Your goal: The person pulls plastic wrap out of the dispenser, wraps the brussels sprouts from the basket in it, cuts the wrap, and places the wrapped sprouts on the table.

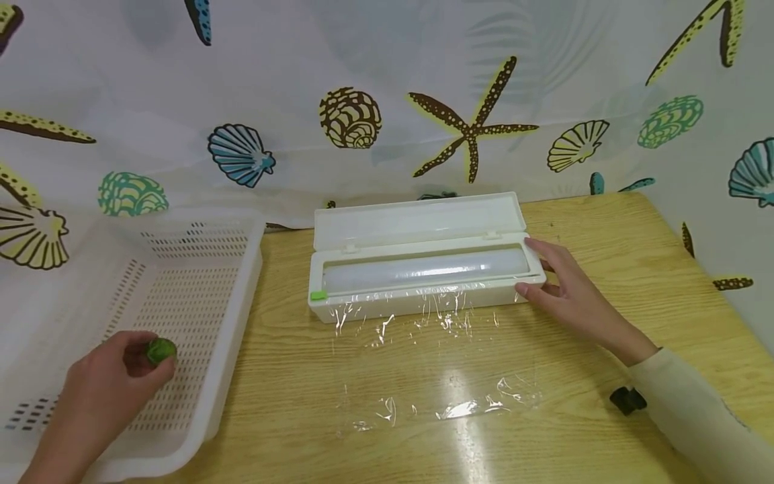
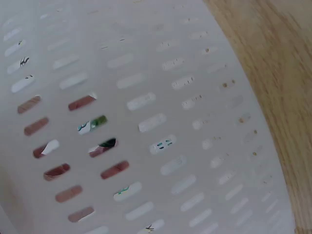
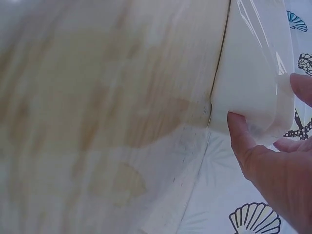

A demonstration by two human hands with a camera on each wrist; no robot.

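Note:
My left hand (image 1: 111, 386) is inside the white basket (image 1: 208, 396) at the left, pinching a small, round green fruit or vegetable (image 1: 161, 350) between thumb and fingers. The left wrist view is mostly filled by the slotted basket wall (image 2: 161, 102); bits of the hand and something green show through its slots. At the table's middle stands a white plastic wrap dispenser (image 1: 417, 302), its lid (image 1: 420, 222) raised. My right hand (image 1: 568, 292) grips its right end, thumb in front. A clear sheet of plastic wrap (image 1: 435, 376) extends from the roll (image 1: 426, 269) over the table's front.
A green slider (image 1: 318, 295) sits at the dispenser's left front corner. A small black object (image 1: 627, 400) lies beside the right sleeve (image 1: 695, 403). Behind the wooden table (image 1: 284, 403) hangs a white cloth (image 1: 387, 54) printed with shells and starfish.

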